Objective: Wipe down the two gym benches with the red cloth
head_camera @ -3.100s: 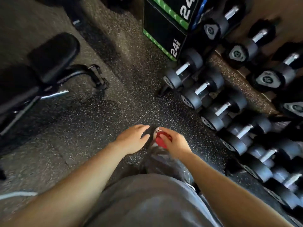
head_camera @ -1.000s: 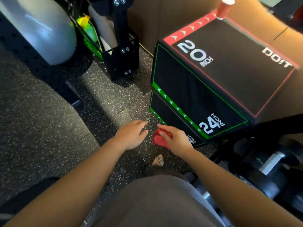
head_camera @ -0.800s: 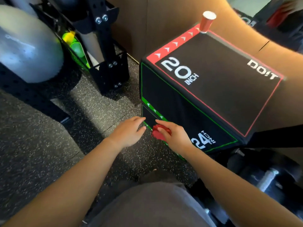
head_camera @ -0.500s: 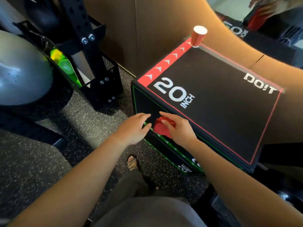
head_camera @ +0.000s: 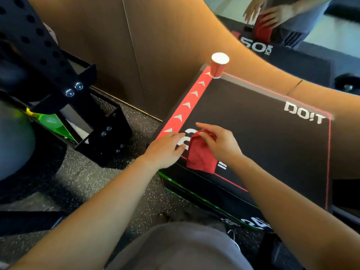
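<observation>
At the bottom of the frame grey trousers [head_camera: 181,248] are filling the lower centre, with both bare forearms reaching up toward the middle. The right hand [head_camera: 220,143] is pinching the top of the red cloth [head_camera: 201,154] between thumb and fingers, and the cloth is hanging down over the near left corner of the black plyo box [head_camera: 272,137], covering part of its white lettering. The left hand [head_camera: 165,148] is lying just beside the cloth with fingers loosely spread and gripping nothing; whether it is touching the fabric cannot be told. The speckled rubber floor [head_camera: 87,180] is showing at lower left. Left of centre a black steel rack [head_camera: 85,114] is standing close to the box, with something green [head_camera: 50,121] tucked in it. At the box's far corner a red paper cup [head_camera: 219,65] is standing upright against the brown wall panel [head_camera: 155,45]. At upper right a mirror [head_camera: 331,36] is reflecting the hands and cloth
</observation>
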